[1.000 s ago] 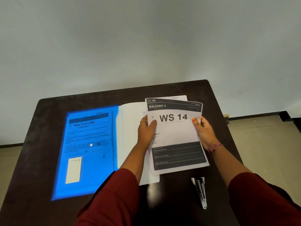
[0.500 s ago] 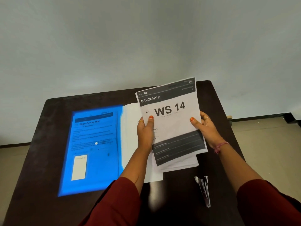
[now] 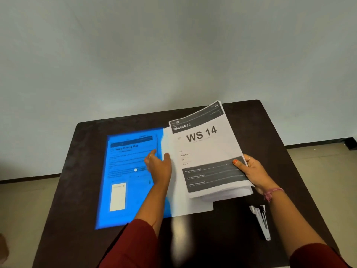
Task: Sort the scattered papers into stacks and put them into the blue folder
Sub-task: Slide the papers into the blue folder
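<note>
The blue folder point(image 3: 119, 190) lies open on the dark table, its translucent left flap covering a sheet headed "Wipe Drying Mat". A stack of papers point(image 3: 204, 151) topped by a "WS 14 / Balcony 2" sheet is held tilted above the folder's right half. My right hand point(image 3: 253, 173) grips the stack's right edge, thumb on top. My left hand point(image 3: 158, 165) is off the stack, fingers extended, hovering at the folder's spine over the blue flap. White sheets point(image 3: 179, 206) lie under the raised stack.
A stapler point(image 3: 260, 221) lies on the dark table point(image 3: 270, 136) near its front right, below my right wrist. A pale wall rises behind the table. Tiled floor shows on both sides.
The left hand let go of the stack and moved left toward the folder's spine. The stack, now in the right hand alone, has shifted a little right.
</note>
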A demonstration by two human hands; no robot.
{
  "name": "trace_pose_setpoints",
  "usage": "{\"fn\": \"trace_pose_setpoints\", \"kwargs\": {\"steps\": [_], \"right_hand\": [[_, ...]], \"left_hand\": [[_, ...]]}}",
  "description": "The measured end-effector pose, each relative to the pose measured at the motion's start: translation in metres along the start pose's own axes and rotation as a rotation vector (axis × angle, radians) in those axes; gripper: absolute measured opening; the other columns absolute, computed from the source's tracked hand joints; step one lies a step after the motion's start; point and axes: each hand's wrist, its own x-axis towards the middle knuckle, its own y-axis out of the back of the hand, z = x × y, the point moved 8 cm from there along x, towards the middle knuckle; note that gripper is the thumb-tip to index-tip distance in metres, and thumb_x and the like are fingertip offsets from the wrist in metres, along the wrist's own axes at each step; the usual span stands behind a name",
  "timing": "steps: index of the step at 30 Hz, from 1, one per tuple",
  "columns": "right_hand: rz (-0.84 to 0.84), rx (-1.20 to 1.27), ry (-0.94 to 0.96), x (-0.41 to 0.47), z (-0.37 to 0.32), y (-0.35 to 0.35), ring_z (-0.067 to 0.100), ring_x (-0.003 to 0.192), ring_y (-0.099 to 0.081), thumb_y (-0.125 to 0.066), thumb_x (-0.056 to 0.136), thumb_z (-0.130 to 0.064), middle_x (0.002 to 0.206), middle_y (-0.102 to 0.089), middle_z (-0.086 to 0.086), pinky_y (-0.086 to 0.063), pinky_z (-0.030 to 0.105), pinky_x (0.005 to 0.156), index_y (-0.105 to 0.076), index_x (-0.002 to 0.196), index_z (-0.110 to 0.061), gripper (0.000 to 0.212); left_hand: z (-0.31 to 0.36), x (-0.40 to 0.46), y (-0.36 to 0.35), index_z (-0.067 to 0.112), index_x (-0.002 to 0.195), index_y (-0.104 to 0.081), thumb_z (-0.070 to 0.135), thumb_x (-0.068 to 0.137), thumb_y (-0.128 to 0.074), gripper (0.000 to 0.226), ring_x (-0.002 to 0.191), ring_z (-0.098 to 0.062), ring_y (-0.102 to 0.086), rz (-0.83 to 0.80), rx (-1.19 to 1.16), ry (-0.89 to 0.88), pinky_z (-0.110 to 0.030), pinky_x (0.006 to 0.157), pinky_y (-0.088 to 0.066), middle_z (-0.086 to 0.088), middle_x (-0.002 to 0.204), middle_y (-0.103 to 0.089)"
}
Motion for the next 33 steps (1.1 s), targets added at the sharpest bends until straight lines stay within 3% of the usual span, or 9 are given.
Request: {"fn": "trace_pose_setpoints", "kwargs": {"steps": [1,3,5,7,10,14,26,33], "right_hand": [[0.021,-0.007,-0.004,-0.004,0.005,0.001,0.008,0.082,-0.069,-0.057,0.094,-0.013,0.099,-0.070,0.000,-0.053,0.017,0.067,-0.064,0.106,-0.021,0.016],[0.048,-0.028,-0.022,-0.013,0.016,0.004,0.014,0.086,-0.068,-0.058,0.094,-0.015,0.101,-0.071,0.003,-0.053,0.021,0.070,-0.065,0.106,-0.021,0.015],[0.058,-0.052,-0.049,-0.022,0.026,0.004,0.016,0.084,-0.067,-0.058,0.094,-0.016,0.098,-0.071,0.005,-0.052,0.023,0.068,-0.064,0.107,-0.018,0.015],[0.061,-0.070,-0.075,-0.029,0.033,0.004,0.016,0.080,-0.067,-0.058,0.093,-0.015,0.095,-0.070,0.005,-0.051,0.021,0.064,-0.062,0.108,-0.016,0.015],[0.058,-0.114,-0.104,-0.035,0.042,0.005,0.018,0.082,-0.067,-0.061,0.091,-0.014,0.101,-0.069,0.008,-0.052,0.022,0.065,-0.059,0.110,-0.017,0.019],[0.012,-0.135,-0.155,-0.039,0.045,0.006,0.024,0.084,-0.070,-0.062,0.090,-0.016,0.103,-0.069,0.007,-0.055,0.028,0.067,-0.058,0.117,-0.018,0.027],[-0.167,-0.152,-0.287,-0.037,0.043,-0.004,0.030,0.078,-0.071,-0.061,0.090,-0.013,0.096,-0.072,0.015,-0.057,0.030,0.062,-0.060,0.116,-0.013,0.026],[-0.260,-0.172,-0.311,-0.036,0.044,-0.011,0.036,0.089,-0.069,-0.060,0.090,-0.011,0.104,-0.071,0.016,-0.059,0.036,0.073,-0.061,0.117,-0.010,0.027]], "left_hand": [[-0.016,0.001,0.010,0.010,0.147,-0.027,0.029,0.089,-0.064,0.072,0.140,-0.035,-0.023,0.029,0.152,0.062,-0.054,0.113,-0.022,-0.013,0.154,-0.018],[-0.052,-0.003,0.023,0.012,0.153,0.001,0.046,0.080,-0.072,0.108,0.145,-0.039,0.011,-0.014,0.391,0.246,-0.067,0.109,-0.004,-0.013,0.158,0.014],[-0.079,-0.014,0.027,0.012,0.149,0.020,0.063,0.068,-0.074,0.135,0.140,-0.041,0.026,-0.134,0.522,0.359,-0.074,0.103,-0.001,-0.013,0.153,0.032],[-0.097,-0.023,0.025,0.011,0.146,0.027,0.069,0.061,-0.074,0.145,0.138,-0.042,0.031,-0.223,0.544,0.390,-0.076,0.101,-0.001,-0.014,0.150,0.038],[-0.107,-0.026,0.024,0.012,0.146,0.027,0.065,0.065,-0.074,0.140,0.137,-0.044,0.032,-0.271,0.568,0.393,-0.077,0.100,-0.002,-0.018,0.148,0.040],[-0.104,-0.023,0.025,0.012,0.149,0.022,0.053,0.079,-0.063,0.117,0.137,-0.048,0.029,-0.274,0.587,0.372,-0.074,0.104,-0.003,-0.020,0.150,0.035],[-0.109,-0.026,0.032,0.021,0.152,0.011,0.058,0.092,-0.039,0.087,0.141,-0.040,0.026,-0.324,0.508,0.272,-0.071,0.107,-0.001,-0.011,0.157,0.025],[-0.110,-0.026,0.032,0.022,0.153,0.007,0.059,0.094,-0.034,0.081,0.141,-0.040,0.026,-0.328,0.529,0.279,-0.070,0.107,0.000,-0.010,0.157,0.025]]}}
